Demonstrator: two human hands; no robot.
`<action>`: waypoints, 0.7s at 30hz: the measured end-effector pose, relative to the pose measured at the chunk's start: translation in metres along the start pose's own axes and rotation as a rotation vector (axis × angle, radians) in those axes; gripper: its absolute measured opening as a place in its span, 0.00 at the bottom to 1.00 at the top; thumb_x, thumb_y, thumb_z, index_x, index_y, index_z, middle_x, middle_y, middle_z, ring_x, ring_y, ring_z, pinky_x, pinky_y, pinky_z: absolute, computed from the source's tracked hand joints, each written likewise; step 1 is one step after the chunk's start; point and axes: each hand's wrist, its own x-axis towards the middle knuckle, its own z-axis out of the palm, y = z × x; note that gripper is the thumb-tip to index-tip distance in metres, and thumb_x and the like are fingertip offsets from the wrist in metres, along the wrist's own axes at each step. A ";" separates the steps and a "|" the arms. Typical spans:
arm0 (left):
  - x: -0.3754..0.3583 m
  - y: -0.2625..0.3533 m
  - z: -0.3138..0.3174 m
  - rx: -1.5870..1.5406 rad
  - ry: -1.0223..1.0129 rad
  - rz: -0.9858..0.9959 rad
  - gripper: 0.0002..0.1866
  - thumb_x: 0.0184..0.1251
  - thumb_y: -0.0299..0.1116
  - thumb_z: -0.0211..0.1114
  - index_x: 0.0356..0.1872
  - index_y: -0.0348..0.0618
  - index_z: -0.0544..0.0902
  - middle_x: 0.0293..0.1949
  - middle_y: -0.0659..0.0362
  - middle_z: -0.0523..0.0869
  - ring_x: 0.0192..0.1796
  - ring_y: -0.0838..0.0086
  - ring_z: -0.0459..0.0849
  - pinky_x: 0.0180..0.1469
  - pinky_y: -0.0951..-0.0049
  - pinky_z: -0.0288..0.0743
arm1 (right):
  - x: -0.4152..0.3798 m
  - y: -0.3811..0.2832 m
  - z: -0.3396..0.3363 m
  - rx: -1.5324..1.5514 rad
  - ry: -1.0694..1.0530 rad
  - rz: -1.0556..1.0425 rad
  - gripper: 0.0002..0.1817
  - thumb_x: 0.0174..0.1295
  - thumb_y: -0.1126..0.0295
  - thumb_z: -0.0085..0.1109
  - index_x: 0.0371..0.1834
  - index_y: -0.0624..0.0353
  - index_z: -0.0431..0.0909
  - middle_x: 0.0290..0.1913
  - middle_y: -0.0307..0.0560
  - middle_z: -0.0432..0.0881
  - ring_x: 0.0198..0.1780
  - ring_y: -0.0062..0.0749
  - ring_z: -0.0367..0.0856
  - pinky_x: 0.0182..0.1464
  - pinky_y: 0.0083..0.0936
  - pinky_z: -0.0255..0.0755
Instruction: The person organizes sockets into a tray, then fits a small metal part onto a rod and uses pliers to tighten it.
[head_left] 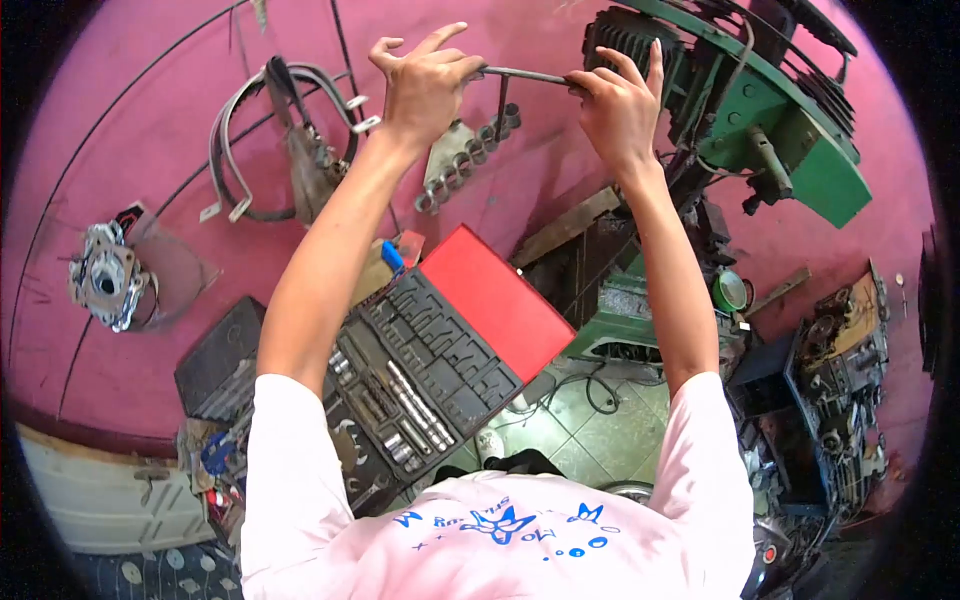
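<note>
Raised in front of the pink wall, my left hand [420, 95] and my right hand [622, 115] pinch opposite ends of the crossbar of a T-handle wrench [535, 75]. From the bar a thin dark stem runs downward, its lower end close to a row of sockets [462, 165] on the wall. Some fingers of each hand stick up, free of the bar. Below my arms lies an open red socket set case [495, 305], with sockets, extension bars and spanners in its black tray [440, 345].
Right of my hands stands a green machine [750, 110] with a finned motor. Clamp rings [235, 150] and a metal engine part [108, 275] hang on the wall at left. Greasy parts [850, 370] crowd a rack at right. A cable [598, 395] lies on the tiled floor.
</note>
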 end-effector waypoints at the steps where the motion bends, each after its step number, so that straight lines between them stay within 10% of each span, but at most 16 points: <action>1: 0.006 -0.002 0.008 0.031 -0.016 -0.018 0.11 0.62 0.27 0.69 0.40 0.60 0.92 0.36 0.73 0.91 0.67 0.79 0.83 0.61 0.46 0.50 | 0.004 0.006 0.004 -0.004 0.000 0.010 0.12 0.50 0.69 0.73 0.40 0.44 0.93 0.38 0.32 0.91 0.65 0.32 0.81 0.86 0.59 0.37; 21: -0.015 -0.041 0.138 -0.062 -0.011 -0.102 0.11 0.63 0.26 0.69 0.39 0.61 0.92 0.35 0.72 0.91 0.67 0.75 0.84 0.60 0.46 0.51 | -0.007 0.034 0.103 -0.046 -0.082 0.005 0.11 0.51 0.76 0.67 0.35 0.48 0.93 0.31 0.35 0.89 0.58 0.33 0.84 0.86 0.53 0.43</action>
